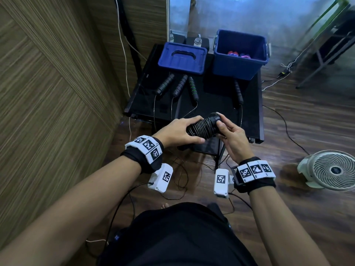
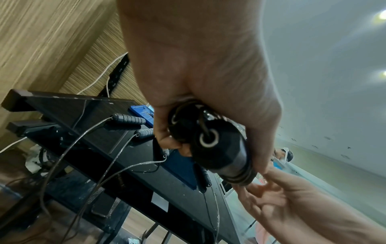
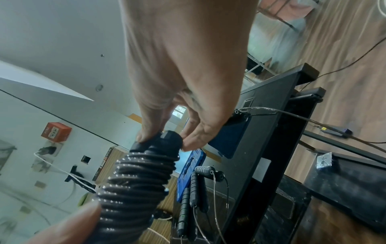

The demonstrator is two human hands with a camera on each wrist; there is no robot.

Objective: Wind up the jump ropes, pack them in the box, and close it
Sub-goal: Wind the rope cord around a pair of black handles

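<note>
A wound jump rope (image 1: 203,127) with cord coiled tightly round its black handles hangs above the table's near edge. My left hand (image 1: 180,131) grips its lower end (image 2: 211,142). My right hand (image 1: 226,131) pinches the top end (image 3: 167,140) between thumb and fingers. Several unwound black handles (image 1: 179,86) lie on the black table (image 1: 211,98), their thin cords trailing over the front edge. Another handle (image 1: 238,92) lies in front of the open blue box (image 1: 240,54), which holds coloured wound ropes (image 1: 239,54). The blue lid (image 1: 182,57) lies left of the box.
A wood-panel wall (image 1: 48,93) stands at the left. A white fan (image 1: 330,170) sits on the wooden floor at the right. Cables run across the floor near the table legs. Two bottles (image 1: 197,40) stand behind the lid.
</note>
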